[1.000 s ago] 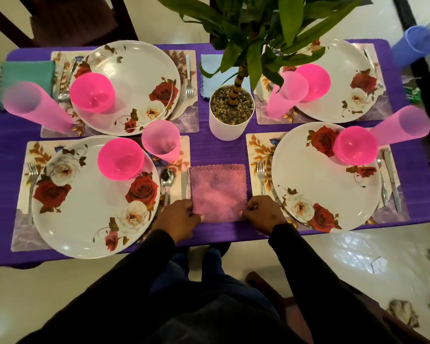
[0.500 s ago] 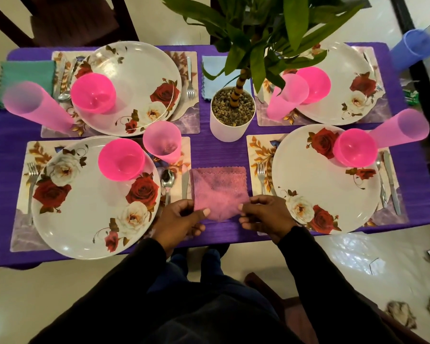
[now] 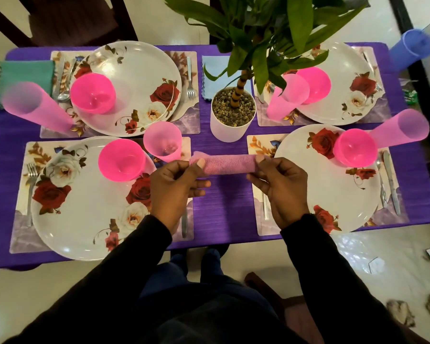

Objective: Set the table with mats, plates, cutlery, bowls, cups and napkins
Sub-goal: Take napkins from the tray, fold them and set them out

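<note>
Lifted off the purple table runner [image 3: 221, 209] where it lay flat a moment ago, the pink folded cloth napkin [image 3: 227, 165] now hangs as a narrow band, long axis left to right, between the near plates. Left hand [image 3: 175, 188] and right hand [image 3: 282, 192] each pinch one end, thumbs on top, equally near, the napkin just beyond both.

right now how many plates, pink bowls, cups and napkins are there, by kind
plates: 4
pink bowls: 4
cups: 5, namely 4 pink and 1 blue
napkins: 3, namely green, light blue, pink held in both hands
total: 16
</note>
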Available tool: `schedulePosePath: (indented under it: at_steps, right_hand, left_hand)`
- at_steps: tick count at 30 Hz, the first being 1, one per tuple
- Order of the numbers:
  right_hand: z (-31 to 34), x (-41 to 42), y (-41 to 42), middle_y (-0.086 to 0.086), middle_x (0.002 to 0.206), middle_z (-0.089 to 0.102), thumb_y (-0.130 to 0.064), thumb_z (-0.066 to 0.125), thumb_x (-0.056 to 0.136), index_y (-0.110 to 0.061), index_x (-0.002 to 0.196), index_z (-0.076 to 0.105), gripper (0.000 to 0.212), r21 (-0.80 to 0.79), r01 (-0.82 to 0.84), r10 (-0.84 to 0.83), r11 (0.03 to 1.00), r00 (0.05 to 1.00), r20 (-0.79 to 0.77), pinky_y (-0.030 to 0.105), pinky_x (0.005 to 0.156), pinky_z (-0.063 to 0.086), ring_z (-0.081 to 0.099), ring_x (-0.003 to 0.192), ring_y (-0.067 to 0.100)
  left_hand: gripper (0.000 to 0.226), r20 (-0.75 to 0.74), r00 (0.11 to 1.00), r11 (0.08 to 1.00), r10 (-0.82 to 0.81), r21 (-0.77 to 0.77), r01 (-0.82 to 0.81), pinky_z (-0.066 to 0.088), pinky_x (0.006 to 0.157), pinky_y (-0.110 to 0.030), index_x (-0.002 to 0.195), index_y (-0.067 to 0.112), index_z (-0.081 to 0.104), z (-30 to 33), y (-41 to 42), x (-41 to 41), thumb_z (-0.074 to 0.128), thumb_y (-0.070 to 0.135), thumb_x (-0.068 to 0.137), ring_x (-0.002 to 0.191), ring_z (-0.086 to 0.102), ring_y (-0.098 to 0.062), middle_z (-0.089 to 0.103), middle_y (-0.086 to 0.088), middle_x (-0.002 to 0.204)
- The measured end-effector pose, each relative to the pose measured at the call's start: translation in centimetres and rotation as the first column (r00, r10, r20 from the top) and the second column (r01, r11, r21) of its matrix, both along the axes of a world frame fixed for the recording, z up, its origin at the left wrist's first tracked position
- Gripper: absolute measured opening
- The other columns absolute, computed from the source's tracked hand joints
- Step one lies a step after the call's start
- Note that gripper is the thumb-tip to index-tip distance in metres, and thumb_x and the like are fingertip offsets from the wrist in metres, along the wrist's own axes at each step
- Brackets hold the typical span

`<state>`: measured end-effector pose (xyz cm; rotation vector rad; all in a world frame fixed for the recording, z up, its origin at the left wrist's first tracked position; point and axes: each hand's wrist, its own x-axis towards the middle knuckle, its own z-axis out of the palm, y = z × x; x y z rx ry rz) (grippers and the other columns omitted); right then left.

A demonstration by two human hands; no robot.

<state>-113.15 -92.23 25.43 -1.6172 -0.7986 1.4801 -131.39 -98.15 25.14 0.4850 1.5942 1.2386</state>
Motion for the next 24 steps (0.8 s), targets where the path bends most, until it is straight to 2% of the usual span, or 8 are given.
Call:
schedulePosePath:
  at_steps: [3, 6, 9, 14, 16, 19, 22, 24]
  right_hand:
    - [-1.4, 0.4, -0.4, 0.001, 0.084, 0.074, -0.020, 0.072, 0.088, -0.018, 0.080, 0.072, 0.008, 0.018, -0.019, 0.016, 1.000, 0.992, 0.123, 0.033, 0.075, 0.061, 0.074, 0.087, 0.022]
    - [-4.3, 1.2, -1.7, 0.005, 0.071, 0.072, -0.016, 0.079, 0.083, -0.006, 0.075, 0.069, 0.016, -0.114, -0.079, 0.106, 0.990, 0.963, 0.249, 0.044, 0.074, 0.062, 0.073, 0.071, 0.022]
    - [-7.1, 1.7, -3.1, 0.010, 0.072, 0.071, -0.006, 0.079, 0.078, -0.004, 0.077, 0.064, 0.015, -0.245, -0.158, 0.236, 0.956, 0.914, 0.329, 0.050, 0.071, 0.062, 0.072, 0.062, 0.025]
    - [-8.3, 1.5, -3.9, 0.008, 0.090, 0.067, -0.010, 0.075, 0.081, -0.011, 0.092, 0.054, 0.023, -0.300, -0.233, 0.353, 0.925, 0.819, 0.453, 0.025, 0.057, 0.059, 0.069, 0.066, 0.021]
    - [-8.3, 1.3, -3.9, 0.006, 0.095, 0.067, -0.015, 0.071, 0.086, -0.015, 0.100, 0.052, 0.024, -0.306, -0.287, 0.410, 0.907, 0.766, 0.495, 0.032, 0.069, 0.061, 0.069, 0.076, 0.024]
    - [-8.3, 1.1, -3.9, 0.012, 0.109, 0.068, -0.019, 0.065, 0.090, -0.020, 0.106, 0.050, 0.023, -0.314, -0.339, 0.457, 0.887, 0.743, 0.489, 0.046, 0.088, 0.058, 0.069, 0.092, 0.030]
    - [-8.2, 1.1, -3.8, 0.014, 0.115, 0.068, -0.022, 0.063, 0.092, -0.020, 0.111, 0.049, 0.023, -0.334, -0.352, 0.480, 0.874, 0.732, 0.484, 0.046, 0.092, 0.056, 0.068, 0.097, 0.030]
    - [-8.1, 1.2, -3.5, 0.012, 0.119, 0.067, -0.025, 0.062, 0.093, -0.016, 0.116, 0.051, 0.027, -0.356, -0.368, 0.509, 0.859, 0.691, 0.513, 0.041, 0.094, 0.054, 0.066, 0.099, 0.028]
  left_hand:
    - [0.013, 0.034, 0.999, 0.999, 0.027, -0.041, -0.025, 0.058, 0.058, -0.028, 0.088, 0.002, 0.068, -1.5, -0.6, 0.1, 0.072, 0.014, 0.092, 0.073, 0.074, -0.029, 0.075, -0.011, 0.078]
    - [0.025, 0.014, 1.000, 0.974, 0.002, -0.228, 0.001, 0.060, 0.059, -0.030, 0.094, -0.007, 0.065, -4.3, -2.0, 0.4, 0.078, 0.013, 0.088, 0.068, 0.072, -0.027, 0.075, -0.020, 0.085]
    - [0.022, 0.031, 0.999, 0.924, -0.037, -0.380, 0.046, 0.059, 0.056, -0.030, 0.090, -0.004, 0.062, -6.7, -3.2, 0.8, 0.079, 0.009, 0.086, 0.067, 0.070, -0.032, 0.072, -0.028, 0.086]
    - [0.024, 0.015, 0.997, 0.889, -0.075, -0.452, 0.074, 0.059, 0.057, -0.034, 0.085, 0.006, 0.056, -8.6, -3.4, 0.8, 0.080, 0.005, 0.084, 0.065, 0.069, -0.034, 0.072, -0.025, 0.082]
    - [0.024, -0.012, 0.995, 0.882, -0.103, -0.463, 0.086, 0.058, 0.058, -0.035, 0.086, 0.006, 0.057, -8.9, -3.5, 0.7, 0.080, 0.006, 0.083, 0.063, 0.070, -0.033, 0.073, -0.024, 0.082]
    - [0.024, -0.039, 0.989, 0.871, -0.146, -0.478, 0.110, 0.062, 0.061, -0.039, 0.092, 0.000, 0.061, -9.1, -3.5, 0.5, 0.081, 0.009, 0.084, 0.062, 0.072, -0.032, 0.074, -0.023, 0.081]
    - [0.032, -0.027, 0.984, 0.864, -0.174, -0.483, 0.140, 0.064, 0.067, -0.043, 0.098, -0.005, 0.062, -9.1, -3.5, 0.5, 0.080, 0.019, 0.087, 0.067, 0.074, -0.034, 0.074, -0.021, 0.081]
    - [0.035, -0.049, 0.981, 0.862, -0.189, -0.487, 0.142, 0.064, 0.065, -0.043, 0.098, -0.006, 0.063, -9.1, -3.4, 0.4, 0.078, 0.025, 0.089, 0.065, 0.074, -0.033, 0.074, -0.019, 0.076]
